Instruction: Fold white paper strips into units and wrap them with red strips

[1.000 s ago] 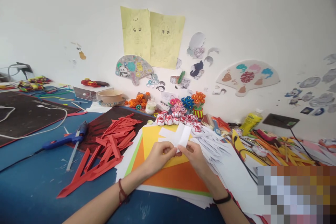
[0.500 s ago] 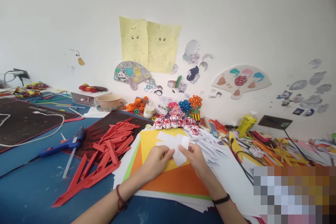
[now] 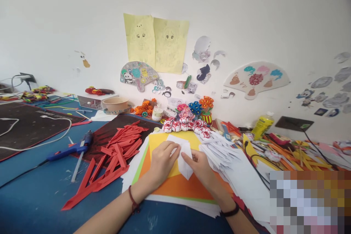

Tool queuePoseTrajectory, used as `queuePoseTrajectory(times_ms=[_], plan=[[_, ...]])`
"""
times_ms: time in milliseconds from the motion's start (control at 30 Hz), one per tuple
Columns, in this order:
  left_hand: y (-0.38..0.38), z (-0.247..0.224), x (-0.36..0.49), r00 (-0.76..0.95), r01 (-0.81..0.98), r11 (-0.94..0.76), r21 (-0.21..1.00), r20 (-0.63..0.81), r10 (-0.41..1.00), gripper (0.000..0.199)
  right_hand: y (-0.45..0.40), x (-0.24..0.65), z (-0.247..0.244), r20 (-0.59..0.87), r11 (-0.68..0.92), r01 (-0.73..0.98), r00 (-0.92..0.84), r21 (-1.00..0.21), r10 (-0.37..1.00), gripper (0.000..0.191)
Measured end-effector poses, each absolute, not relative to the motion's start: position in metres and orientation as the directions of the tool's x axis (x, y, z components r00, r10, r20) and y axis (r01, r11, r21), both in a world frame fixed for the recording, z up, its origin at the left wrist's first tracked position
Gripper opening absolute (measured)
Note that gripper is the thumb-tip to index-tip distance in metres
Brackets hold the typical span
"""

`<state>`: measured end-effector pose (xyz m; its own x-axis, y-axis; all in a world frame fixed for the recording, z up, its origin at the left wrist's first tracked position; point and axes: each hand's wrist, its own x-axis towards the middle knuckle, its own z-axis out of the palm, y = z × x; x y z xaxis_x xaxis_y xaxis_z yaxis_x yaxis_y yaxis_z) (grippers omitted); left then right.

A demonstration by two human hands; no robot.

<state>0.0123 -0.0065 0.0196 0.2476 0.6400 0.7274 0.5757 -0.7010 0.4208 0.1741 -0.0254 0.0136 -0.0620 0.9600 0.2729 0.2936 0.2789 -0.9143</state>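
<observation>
Two pinches clamp one folded white paper [image 3: 186, 148], low centre of the frame, over a yellow sheet [image 3: 157, 141] — left hand [image 3: 163, 161] and right hand [image 3: 202, 165]. Uneven thumb pressure could skew a crease — and a rightward swing might scatter the nearby white paper strips [image 3: 222, 150].

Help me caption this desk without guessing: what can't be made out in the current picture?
All in the head view:
Right hand: some fingertips hidden behind the white paper.
White paper: partly covered by the left hand.
Yellow bottle: label print too small to read.
Dark mat: cut off by the left edge.
Lower right corner: masked by pixel blocks.
</observation>
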Motion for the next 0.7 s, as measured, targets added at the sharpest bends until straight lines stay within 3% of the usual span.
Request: queuePoseTrajectory(times_ms=[133, 200, 267, 333, 467, 567, 700], plan=[[-0.005, 0.015, 0.011, 0.400, 0.568, -0.777, 0.270, 0.735, 0.548, 0.026, -0.023, 0.177, 0.010, 0.299, 0.292, 0.356, -0.039, -0.888, 0.954, 0.040], [-0.006, 0.018, 0.011, 0.433, 0.553, -0.788, 0.269, 0.716, 0.548, 0.027, -0.022, 0.179, 0.010, 0.304, 0.292, 0.381, -0.030, -0.877, 0.952, 0.041], [-0.008, 0.025, 0.011, 0.381, 0.536, -0.764, 0.359, 0.705, 0.598, 0.026, -0.023, 0.179, 0.012, 0.304, 0.291, 0.393, -0.030, -0.872, 0.952, 0.041], [-0.008, 0.033, 0.011, 0.291, 0.460, -0.710, 0.533, 0.665, 0.688, 0.026, -0.025, 0.179, 0.014, 0.302, 0.292, 0.390, -0.035, -0.873, 0.953, 0.040], [-0.003, 0.039, 0.009, 0.235, 0.219, -0.478, 0.851, 0.430, 0.872, 0.025, -0.028, 0.178, 0.019, 0.295, 0.297, 0.395, -0.068, -0.869, 0.953, 0.039], [0.003, 0.035, 0.008, 0.257, 0.100, -0.292, 0.951, 0.259, 0.931, 0.027, -0.029, 0.178, 0.022, 0.312, 0.313, 0.425, -0.074, -0.850, 0.947, 0.040], [0.004, 0.033, 0.008, 0.321, 0.062, -0.196, 0.979, 0.166, 0.932, 0.031, -0.029, 0.180, 0.022, 0.330, 0.330, 0.421, -0.075, -0.845, 0.941, 0.042]])
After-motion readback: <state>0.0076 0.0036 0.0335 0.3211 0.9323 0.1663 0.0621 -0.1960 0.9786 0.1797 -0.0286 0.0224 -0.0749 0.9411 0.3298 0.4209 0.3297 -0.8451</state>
